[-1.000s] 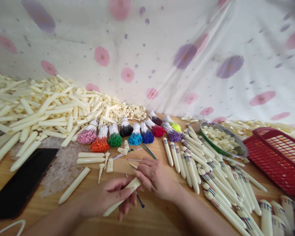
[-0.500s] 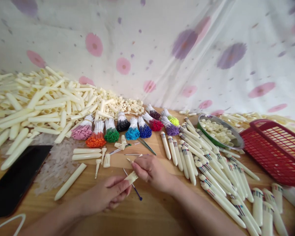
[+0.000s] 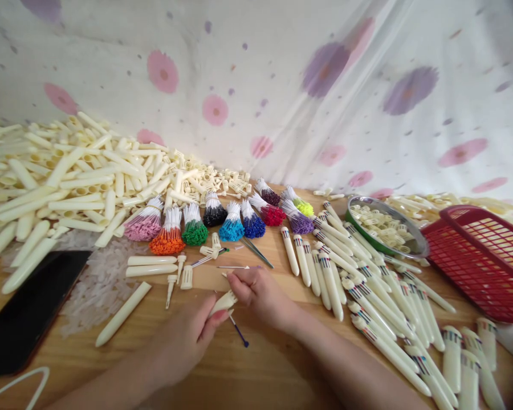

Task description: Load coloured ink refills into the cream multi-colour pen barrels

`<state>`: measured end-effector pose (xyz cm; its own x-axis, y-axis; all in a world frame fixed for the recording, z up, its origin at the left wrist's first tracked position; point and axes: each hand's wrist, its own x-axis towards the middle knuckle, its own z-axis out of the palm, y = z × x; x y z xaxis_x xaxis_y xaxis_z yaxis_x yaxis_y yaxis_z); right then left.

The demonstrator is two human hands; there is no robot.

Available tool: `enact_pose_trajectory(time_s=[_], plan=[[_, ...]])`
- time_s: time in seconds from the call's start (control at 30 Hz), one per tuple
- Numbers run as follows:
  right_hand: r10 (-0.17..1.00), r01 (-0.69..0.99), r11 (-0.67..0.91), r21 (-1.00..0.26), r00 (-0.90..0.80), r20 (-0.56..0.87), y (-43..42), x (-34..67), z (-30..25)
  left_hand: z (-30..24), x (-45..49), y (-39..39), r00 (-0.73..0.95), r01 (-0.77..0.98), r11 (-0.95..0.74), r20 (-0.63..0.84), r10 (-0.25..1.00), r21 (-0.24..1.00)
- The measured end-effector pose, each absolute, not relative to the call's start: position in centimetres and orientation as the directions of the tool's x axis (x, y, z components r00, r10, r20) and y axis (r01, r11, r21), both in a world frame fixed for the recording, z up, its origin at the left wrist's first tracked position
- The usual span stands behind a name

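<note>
My left hand (image 3: 183, 339) is closed round a cream pen barrel (image 3: 223, 301); only the barrel's open end sticks out past my thumb. My right hand (image 3: 260, 293) is pinched at that open end on a thin refill (image 3: 224, 275) that I can barely make out. A blue-tipped refill (image 3: 238, 329) lies on the wooden table just below both hands. Bundles of coloured refills (image 3: 196, 230) stand in a row behind my hands, from pink and orange to purple and yellow-green.
A big heap of cream barrels (image 3: 68, 176) fills the back left. Assembled pens (image 3: 367, 296) lie in rows at the right, beside a metal bowl of small parts (image 3: 385, 230) and a red basket (image 3: 483, 259). A black phone (image 3: 29, 310) lies at left.
My left hand has turned and closed further over the barrel, so less of it shows. Both hands have shifted slightly away from me. The view has tilted a little.
</note>
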<state>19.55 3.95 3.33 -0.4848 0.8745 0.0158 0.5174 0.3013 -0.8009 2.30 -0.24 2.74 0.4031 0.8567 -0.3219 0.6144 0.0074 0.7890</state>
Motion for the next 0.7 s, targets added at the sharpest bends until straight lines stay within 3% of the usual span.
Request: enact_pose_trajectory(time_s=[0.07, 0.17, 0.27, 0.4, 0.57, 0.63, 0.7], plan=[[0.833, 0.478, 0.338, -0.811, -0.553, 0.021, 4.1, 19.9, 3.7, 2.9, 2.3, -0.2, 0.444, 0.536, 0.035, -0.317, 0.838, 0.843], [0.770, 0.402, 0.416, -0.816, -0.633, 0.080, 4.2, 20.2, 4.1, 3.1, 2.2, -0.1, 0.552, 0.330, 0.324, -0.460, 0.696, 0.886], [0.736, 0.351, 0.494, -0.796, -0.656, 0.167, 4.1, 20.2, 4.2, 3.6, 2.1, 0.1, 0.656, 0.170, 0.612, -0.552, 0.515, 0.773], [0.713, 0.348, 0.569, -0.745, -0.661, 0.235, 3.8, 20.2, 4.5, 4.1, 2.1, -0.1, 0.738, 0.054, 0.782, -0.552, 0.388, 0.621], [0.632, 0.282, 0.675, -0.682, -0.698, 0.337, 3.6, 20.5, 4.6, 3.4, 2.1, -0.6, 0.808, 0.019, 0.865, -0.517, 0.282, 0.502], [0.616, 0.297, 0.707, -0.642, -0.704, 0.352, 3.8, 20.6, 4.5, 3.1, 2.3, -0.5, 0.794, 0.055, 0.827, -0.527, 0.304, 0.560], [0.642, 0.361, 0.697, -0.619, -0.698, 0.316, 4.1, 20.9, 4.5, 3.1, 2.5, -0.2, 0.692, 0.127, 0.660, -0.543, 0.476, 0.740]])
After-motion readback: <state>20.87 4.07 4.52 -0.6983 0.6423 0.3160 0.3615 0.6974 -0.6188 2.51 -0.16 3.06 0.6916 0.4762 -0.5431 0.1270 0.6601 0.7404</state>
